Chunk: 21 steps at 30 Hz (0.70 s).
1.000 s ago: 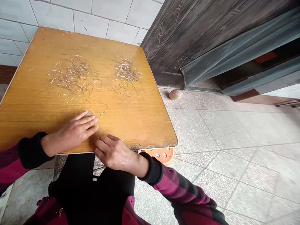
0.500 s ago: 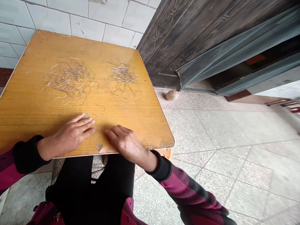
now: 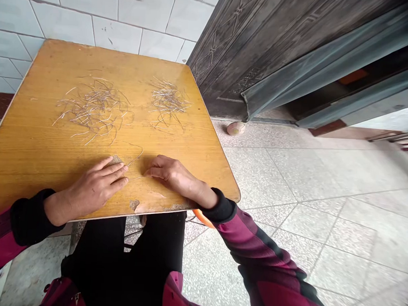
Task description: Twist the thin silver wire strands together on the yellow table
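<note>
a white tiled wall (image 3: pixel 77 25) stands behind the bench's (image 3: pixel 197 148) far edge. by the far right corner is a dark door (image 3: pixel 263 34), a grey curtain (image 3: pixel 288 80) beside it. off the right edge, a roundish lump (image 3: pixel 236 128) lies on the floor (image 3: pixel 324 176); an orange thing (image 3: pixel 204 219) shows below the near edge.

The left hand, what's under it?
Beneath the left hand is the tabletop, with a worn patch and thin wire showing at its edge. Whatever else it covers can't be seen.

Silvery-brown wires (image 3: pixel 168 99) (tabletop (image 3: pixel 204 157) yellow-brown)
</note>
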Motion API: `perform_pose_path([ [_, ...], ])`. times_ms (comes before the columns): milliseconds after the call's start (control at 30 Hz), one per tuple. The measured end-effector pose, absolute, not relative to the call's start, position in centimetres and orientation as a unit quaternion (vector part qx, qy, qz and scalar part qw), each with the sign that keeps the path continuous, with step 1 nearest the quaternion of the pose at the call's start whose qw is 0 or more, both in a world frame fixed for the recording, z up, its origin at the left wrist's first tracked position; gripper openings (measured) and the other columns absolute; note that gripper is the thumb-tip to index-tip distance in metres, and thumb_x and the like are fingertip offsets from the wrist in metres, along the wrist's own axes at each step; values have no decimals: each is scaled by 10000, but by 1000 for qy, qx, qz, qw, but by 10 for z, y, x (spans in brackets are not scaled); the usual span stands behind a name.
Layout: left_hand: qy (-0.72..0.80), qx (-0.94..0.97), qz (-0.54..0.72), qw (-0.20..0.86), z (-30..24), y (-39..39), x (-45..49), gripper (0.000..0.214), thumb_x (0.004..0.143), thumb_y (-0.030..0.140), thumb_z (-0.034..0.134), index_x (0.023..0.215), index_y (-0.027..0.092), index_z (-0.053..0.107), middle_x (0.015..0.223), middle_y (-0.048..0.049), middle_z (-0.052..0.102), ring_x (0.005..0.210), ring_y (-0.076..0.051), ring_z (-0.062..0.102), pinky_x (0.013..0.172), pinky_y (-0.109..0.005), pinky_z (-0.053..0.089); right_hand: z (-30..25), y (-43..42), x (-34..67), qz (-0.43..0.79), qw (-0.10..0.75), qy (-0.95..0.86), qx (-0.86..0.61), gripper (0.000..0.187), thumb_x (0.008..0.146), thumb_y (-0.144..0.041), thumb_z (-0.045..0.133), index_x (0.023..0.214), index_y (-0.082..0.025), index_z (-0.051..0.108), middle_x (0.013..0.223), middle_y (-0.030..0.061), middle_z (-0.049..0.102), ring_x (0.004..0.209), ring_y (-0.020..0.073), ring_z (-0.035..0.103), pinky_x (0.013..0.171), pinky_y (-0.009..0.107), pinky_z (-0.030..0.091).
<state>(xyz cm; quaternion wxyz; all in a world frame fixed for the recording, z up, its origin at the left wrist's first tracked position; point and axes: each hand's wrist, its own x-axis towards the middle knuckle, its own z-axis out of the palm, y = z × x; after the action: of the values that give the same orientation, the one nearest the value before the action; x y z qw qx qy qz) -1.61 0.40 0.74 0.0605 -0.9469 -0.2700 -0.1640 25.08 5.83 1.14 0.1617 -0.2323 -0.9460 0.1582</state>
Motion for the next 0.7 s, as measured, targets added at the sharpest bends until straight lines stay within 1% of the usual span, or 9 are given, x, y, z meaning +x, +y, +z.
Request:
perform_pose_path([
  [67,-270,-947,-162,65,8,4,-16,379,836,-12,424,1080,104,689,1212,-143,674,1184,-277,594,1058,-508,427,13,68,251,253,161,-925,-232,179,937,-141,517,896,-160,690,883,49,631,799,128,569,707,248,434],
  [133,-271,-947,-160,67,9,4,-16,373,842,-9,422,1075,104,690,1206,-139,677,1177,-279,597,1054,-509,433,17,80,249,327,123,-907,-235,120,898,-139,580,845,-154,685,833,20,629,737,102,568,690,230,417],
  [233,-271,-946,-167,62,9,4,-15,357,852,-6,421,1065,98,688,1193,-141,681,1165,-282,602,1047,-518,437,26,98,241,376,33,-892,-250,53,816,-112,663,793,-158,676,733,-29,620,650,77,538,634,212,363],
  [300,-268,-944,-184,56,8,4,-14,324,859,3,438,1043,93,690,1167,-145,690,1156,-283,603,1045,-521,436,31,107,236,382,-10,-890,-250,70,771,-95,695,767,-159,668,699,-47,610,634,71,524,617,209,333],
  [367,-269,-940,-204,49,8,6,-12,279,863,15,468,997,100,697,1131,-139,702,1138,-276,608,1042,-511,439,34,110,234,375,-26,-896,-237,80,755,-92,703,755,-160,662,708,-48,610,642,70,519,619,211,320],
  [433,-283,-934,-216,38,9,8,-10,240,863,25,495,945,116,701,1120,-132,703,1109,-268,615,1020,-496,457,35,106,235,351,-19,-909,-224,64,775,-105,682,768,-166,660,726,-42,615,647,74,511,618,221,311],
  [533,-319,-921,-222,5,9,11,-6,199,877,65,518,900,140,701,1162,-122,685,1073,-256,619,955,-459,508,34,89,237,264,8,-938,-226,81,819,-111,603,787,-174,644,749,-22,611,640,91,482,593,246,279],
  [633,-355,-896,-260,-55,8,15,-4,175,898,117,525,926,143,695,1218,-128,655,1080,-232,625,935,-406,533,32,73,237,154,21,-957,-245,97,839,-137,551,765,-168,606,759,7,584,601,105,419,560,280,230],
  [700,-398,-860,-300,-110,9,17,-5,163,899,165,542,974,139,685,1253,-140,631,1063,-218,641,919,-378,543,32,69,237,124,31,-959,-253,106,848,-154,530,758,-165,586,763,18,570,588,107,393,555,289,221],
])
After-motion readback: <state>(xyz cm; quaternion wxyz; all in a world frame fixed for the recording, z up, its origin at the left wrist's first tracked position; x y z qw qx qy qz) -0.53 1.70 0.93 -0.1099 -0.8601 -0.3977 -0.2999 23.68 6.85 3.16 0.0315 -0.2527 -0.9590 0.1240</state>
